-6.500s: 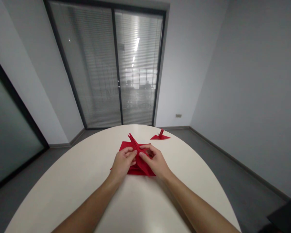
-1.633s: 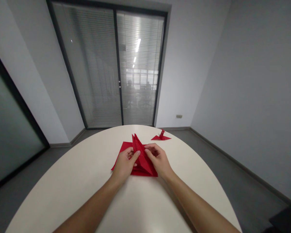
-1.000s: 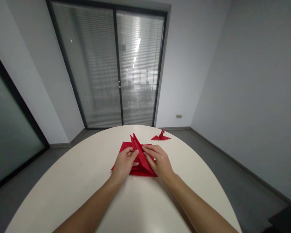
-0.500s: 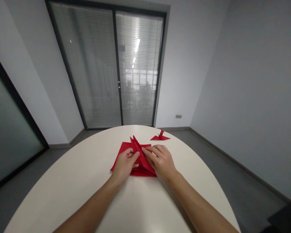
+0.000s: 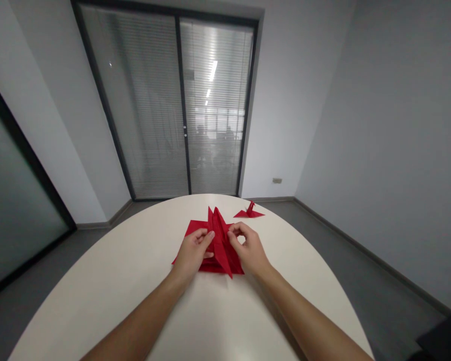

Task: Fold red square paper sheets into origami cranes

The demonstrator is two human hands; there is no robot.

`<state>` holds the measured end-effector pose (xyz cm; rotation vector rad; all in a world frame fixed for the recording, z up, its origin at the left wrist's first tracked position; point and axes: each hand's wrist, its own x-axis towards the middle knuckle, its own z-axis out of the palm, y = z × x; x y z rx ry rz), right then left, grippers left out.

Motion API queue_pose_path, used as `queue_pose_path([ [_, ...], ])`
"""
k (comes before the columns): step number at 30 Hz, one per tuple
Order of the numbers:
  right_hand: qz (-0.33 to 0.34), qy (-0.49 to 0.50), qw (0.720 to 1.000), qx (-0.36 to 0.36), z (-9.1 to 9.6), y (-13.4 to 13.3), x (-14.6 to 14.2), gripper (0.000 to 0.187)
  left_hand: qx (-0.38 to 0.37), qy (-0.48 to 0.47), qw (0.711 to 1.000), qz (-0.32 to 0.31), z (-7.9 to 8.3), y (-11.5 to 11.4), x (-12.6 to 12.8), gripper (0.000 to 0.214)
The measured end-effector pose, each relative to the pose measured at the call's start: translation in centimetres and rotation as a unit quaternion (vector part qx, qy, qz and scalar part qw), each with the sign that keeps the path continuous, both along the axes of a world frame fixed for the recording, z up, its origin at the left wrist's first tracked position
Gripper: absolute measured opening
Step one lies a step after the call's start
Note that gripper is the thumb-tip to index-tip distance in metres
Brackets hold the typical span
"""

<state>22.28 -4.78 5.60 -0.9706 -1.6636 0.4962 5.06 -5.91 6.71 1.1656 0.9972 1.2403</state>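
Between my hands is a red folded paper piece [image 5: 219, 245], with two narrow points standing up at the far end and one point toward me. My left hand [image 5: 192, 249] pinches its left edge between thumb and fingers. On the other side, my right hand [image 5: 249, 247] has thumb and index finger pinched together at the piece's right edge. Beneath it lie flat red paper sheets [image 5: 195, 226], partly covered by the piece and my hands. Farther back to the right rests a finished-looking red paper crane [image 5: 250, 211] with its wings spread.
The round white table [image 5: 135, 281] fills the lower middle. Beyond its far edge stands a glass partition with blinds [image 5: 214, 115]. A grey wall [image 5: 391, 150] runs along the right, and a dark object [image 5: 441, 338] sits at the lower right corner.
The folded piece has turned more upright, its points now aimed straight away and its near point showing. My right fingers have drawn in to a pinch; the left hand has barely moved.
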Motion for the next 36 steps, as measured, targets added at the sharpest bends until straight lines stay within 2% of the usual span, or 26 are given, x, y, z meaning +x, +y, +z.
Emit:
queue_pose_path([
  [3,0.010,0.062,0.998,-0.028,-0.1,0.3,0.1,0.012,0.004,0.005,1.000,0.024,0.1,0.1,-0.1,0.035],
  [7,-0.013,0.148,0.988,-0.039,-0.3,0.5,0.2,0.018,-0.009,-0.009,0.998,0.063,-0.1,0.2,-0.2,0.034],
  [11,-0.009,0.212,0.975,-0.066,-0.3,0.3,0.1,0.025,-0.048,-0.068,0.995,0.055,-0.4,0.2,-0.3,0.030],
  [16,0.016,0.246,0.966,-0.075,-0.3,0.2,0.3,0.027,-0.093,-0.119,0.986,0.063,-0.5,0.2,-0.4,0.018],
  [18,0.008,0.240,0.969,-0.054,-0.4,0.3,0.5,0.024,-0.102,-0.132,0.983,0.072,-0.6,0.3,-0.4,0.016],
  [23,-0.027,0.156,0.985,0.071,-1.1,0.6,0.8,0.007,-0.115,-0.190,0.970,0.101,-0.6,1.0,-0.6,0.014],
  [26,-0.009,0.126,0.985,0.114,-1.1,0.4,0.8,0.022,-0.144,-0.227,0.957,0.106,-0.4,1.2,-0.7,0.017],
  [30,-0.049,0.024,0.982,0.179,-0.3,-0.1,0.8,0.027,-0.170,-0.213,0.955,0.117,-0.2,1.1,-0.6,0.021],
  [32,-0.055,0.018,0.981,0.186,0.0,-0.3,0.8,0.028,-0.169,-0.192,0.959,0.122,-0.2,1.1,-0.5,0.022],
  [36,-0.022,0.095,0.986,0.138,0.1,-0.3,0.8,0.020,-0.184,-0.218,0.953,0.101,0.1,0.9,-0.2,0.025],
])
